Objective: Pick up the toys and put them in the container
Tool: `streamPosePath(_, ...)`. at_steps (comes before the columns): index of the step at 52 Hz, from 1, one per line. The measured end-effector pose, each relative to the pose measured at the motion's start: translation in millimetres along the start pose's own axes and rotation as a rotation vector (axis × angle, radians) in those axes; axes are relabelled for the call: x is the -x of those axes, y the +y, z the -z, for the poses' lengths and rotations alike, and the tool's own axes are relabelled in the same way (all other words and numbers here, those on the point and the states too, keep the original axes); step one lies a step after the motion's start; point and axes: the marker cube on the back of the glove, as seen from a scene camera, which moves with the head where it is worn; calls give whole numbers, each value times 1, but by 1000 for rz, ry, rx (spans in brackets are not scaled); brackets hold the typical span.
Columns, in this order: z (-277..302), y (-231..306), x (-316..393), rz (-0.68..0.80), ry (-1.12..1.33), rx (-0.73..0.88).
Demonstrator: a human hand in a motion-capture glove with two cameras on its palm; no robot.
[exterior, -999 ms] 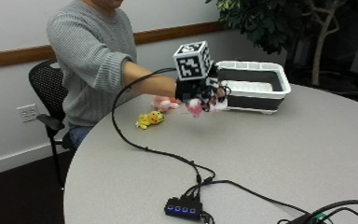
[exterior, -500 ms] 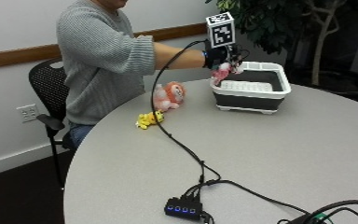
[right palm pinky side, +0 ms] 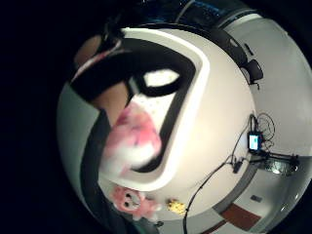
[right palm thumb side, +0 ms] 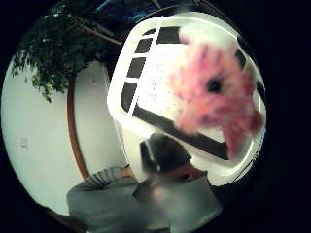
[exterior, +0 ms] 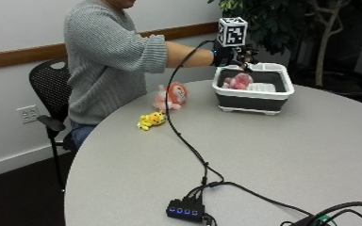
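- Progress: one of three toys in; task judged about a third done.
- Pink fluffy toy (exterior: pixel 237 81): inside the container (exterior: pixel 254 100), toward its 10 o'clock corner in the outside view, apart from the hand above.
- Appearance: shaggy pink-and-white pile with a dark eye-like spot in the thumb-side palm view; blurred there, so finer detail not readable.
- Gloved right hand (exterior: pixel 233 55): above the container's far rim, holding nothing, fingers slack and pointing down as far as visible.
- Outstanding: orange-pink plush (exterior: pixel 171 95) on the table (exterior: pixel 306 155) at 9 o'clock from the container; small yellow toy (exterior: pixel 151 120) at 8 o'clock, farther out.
- Both well apart from the container, neither touched.
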Motion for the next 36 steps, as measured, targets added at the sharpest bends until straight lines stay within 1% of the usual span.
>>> streamPosePath(3,1,5,3,57,-39,-8)
streamPosePath(10,4,19,8,65,-34,-25)
streamPosePath(15,10,42,8,83,-61,-25)
streamPosePath(20,18,84,-2,97,-44,-40)
streamPosePath(24,25,124,-33,3,61,-60)
streamPosePath(29,36,185,-64,53,-59,-86)
streamPosePath(33,35,226,-99,23,-46,-94)
streamPosePath(36,30,251,-122,-45,-36,-93)
